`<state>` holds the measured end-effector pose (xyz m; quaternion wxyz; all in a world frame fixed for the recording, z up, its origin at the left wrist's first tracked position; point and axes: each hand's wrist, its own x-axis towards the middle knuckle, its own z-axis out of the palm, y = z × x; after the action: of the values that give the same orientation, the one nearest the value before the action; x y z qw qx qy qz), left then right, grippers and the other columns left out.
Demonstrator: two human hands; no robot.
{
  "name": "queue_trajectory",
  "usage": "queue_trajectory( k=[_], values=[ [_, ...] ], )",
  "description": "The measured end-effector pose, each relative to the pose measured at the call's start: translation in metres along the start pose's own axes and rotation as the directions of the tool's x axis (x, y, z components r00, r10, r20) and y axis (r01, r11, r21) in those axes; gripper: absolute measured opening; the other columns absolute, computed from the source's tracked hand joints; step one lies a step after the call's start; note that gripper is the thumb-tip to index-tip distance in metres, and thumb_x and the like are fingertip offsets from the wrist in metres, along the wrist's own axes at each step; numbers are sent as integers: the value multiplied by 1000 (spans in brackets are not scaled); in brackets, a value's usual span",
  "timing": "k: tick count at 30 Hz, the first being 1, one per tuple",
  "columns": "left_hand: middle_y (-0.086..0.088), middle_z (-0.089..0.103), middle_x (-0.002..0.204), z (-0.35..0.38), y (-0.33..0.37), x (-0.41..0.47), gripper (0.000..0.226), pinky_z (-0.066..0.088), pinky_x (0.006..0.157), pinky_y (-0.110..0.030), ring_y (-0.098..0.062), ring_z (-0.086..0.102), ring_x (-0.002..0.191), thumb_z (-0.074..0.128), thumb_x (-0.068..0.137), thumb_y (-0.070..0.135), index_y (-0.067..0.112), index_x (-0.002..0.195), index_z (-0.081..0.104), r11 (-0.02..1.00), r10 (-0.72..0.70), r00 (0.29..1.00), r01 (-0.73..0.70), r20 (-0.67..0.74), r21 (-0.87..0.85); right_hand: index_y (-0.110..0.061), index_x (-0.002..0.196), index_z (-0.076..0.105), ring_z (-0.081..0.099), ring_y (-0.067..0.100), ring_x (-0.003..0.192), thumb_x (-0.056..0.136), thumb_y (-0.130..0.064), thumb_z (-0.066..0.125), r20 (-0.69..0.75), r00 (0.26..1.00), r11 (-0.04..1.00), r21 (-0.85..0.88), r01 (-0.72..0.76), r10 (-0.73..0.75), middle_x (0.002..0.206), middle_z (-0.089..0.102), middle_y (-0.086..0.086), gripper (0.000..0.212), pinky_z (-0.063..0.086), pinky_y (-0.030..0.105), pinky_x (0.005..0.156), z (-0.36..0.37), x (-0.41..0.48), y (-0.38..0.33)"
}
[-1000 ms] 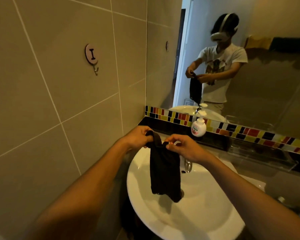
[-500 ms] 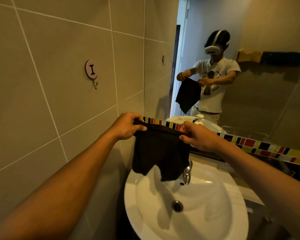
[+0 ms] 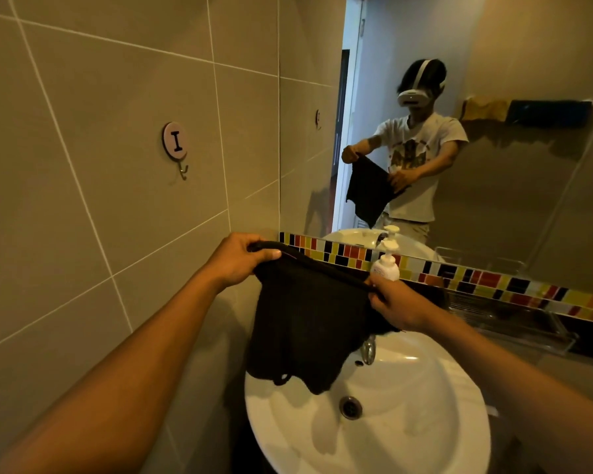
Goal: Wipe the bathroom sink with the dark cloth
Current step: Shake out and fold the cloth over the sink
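A dark cloth (image 3: 308,323) hangs spread out above the white round sink (image 3: 408,439), its lower edge dangling over the basin's back left. My left hand (image 3: 240,263) pinches the cloth's top left corner. My right hand (image 3: 396,304) grips its top right edge, lower than the left. The cloth hides most of the chrome tap (image 3: 368,350). The drain (image 3: 351,407) shows in the basin's middle.
A white pump soap bottle (image 3: 386,263) stands on the dark ledge behind the sink. A tiled wall with a round hook (image 3: 176,145) is at the left. The mirror (image 3: 493,131) rises behind, above a coloured tile strip (image 3: 493,278). A clear tray (image 3: 514,319) sits at the right.
Both hands have pulled apart, opening the bunched cloth out wide. Since half a second ago my right hand has dropped lower, so the cloth's top edge now slopes down to the right.
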<state>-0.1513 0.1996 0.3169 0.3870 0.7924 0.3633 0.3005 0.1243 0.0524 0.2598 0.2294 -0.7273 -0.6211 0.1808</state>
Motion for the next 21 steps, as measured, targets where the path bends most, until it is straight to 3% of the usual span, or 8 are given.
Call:
queue_trajectory(
  k=[4, 7, 11, 14, 17, 19, 21],
  values=[
    [-9, 69, 98, -3, -12, -4, 13, 54, 81, -37, -22, 65, 93, 65, 88, 25, 17, 97, 68, 999, -41, 999, 41, 11, 35, -20, 120, 55, 56, 17, 112, 98, -21, 48, 27, 1000, 976, -218, 20, -14, 122, 58, 2, 23, 50, 34, 97, 4, -4, 11],
    [-9, 69, 96, -3, -22, -10, 11, 53, 77, -32, -22, 65, 92, 65, 88, 22, 15, 97, 67, 997, -71, 996, 71, -49, -9, -16, 118, 60, 56, 18, 111, 97, -20, 51, 9, 1000, 960, -281, 7, -5, 121, 59, 4, 23, 49, 33, 97, 0, -6, 22],
    [-8, 67, 98, 1, -31, -15, 12, 49, 66, -23, -18, 62, 89, 61, 91, 18, 13, 101, 65, 985, -164, 986, 163, -26, -63, -19, 108, 64, 60, 13, 87, 96, -18, 53, -91, 994, 998, -31, -62, 59, 105, 62, 2, 16, 51, 20, 73, -2, -9, 35],
    [-8, 66, 95, 3, -37, -17, 7, 48, 63, -23, -18, 62, 86, 61, 91, 17, 13, 96, 64, 956, -267, 963, 262, -25, -132, -11, 112, 65, 62, 21, 101, 95, -19, 54, -128, 979, 971, 201, -130, 158, 113, 63, 8, 22, 55, 33, 85, -4, -7, 33],
    [-10, 65, 90, 6, -45, -18, 12, 51, 59, -24, -18, 64, 78, 65, 88, 16, 7, 95, 62, 917, -371, 926, 354, -68, -186, -8, 110, 66, 59, 27, 110, 95, -22, 53, -112, 965, 925, 329, -190, 238, 115, 63, 13, 24, 50, 46, 98, -6, -7, 25],
    [-11, 65, 88, 11, -46, -19, 12, 53, 52, -22, -17, 66, 72, 67, 87, 16, 8, 91, 60, 889, -421, 901, 386, -105, -247, -9, 112, 65, 58, 25, 109, 96, -25, 51, -127, 959, 892, 415, -181, 254, 115, 62, 11, 26, 49, 45, 97, -6, -6, 17],
    [-9, 67, 85, 20, -41, -20, 11, 52, 44, -18, -15, 67, 67, 67, 87, 16, 9, 89, 59, 850, -456, 884, 397, -104, -347, -12, 110, 64, 58, 19, 101, 97, -26, 49, -134, 957, 850, 502, -160, 259, 109, 62, 6, 24, 51, 34, 81, -6, -2, 4]
  ],
)
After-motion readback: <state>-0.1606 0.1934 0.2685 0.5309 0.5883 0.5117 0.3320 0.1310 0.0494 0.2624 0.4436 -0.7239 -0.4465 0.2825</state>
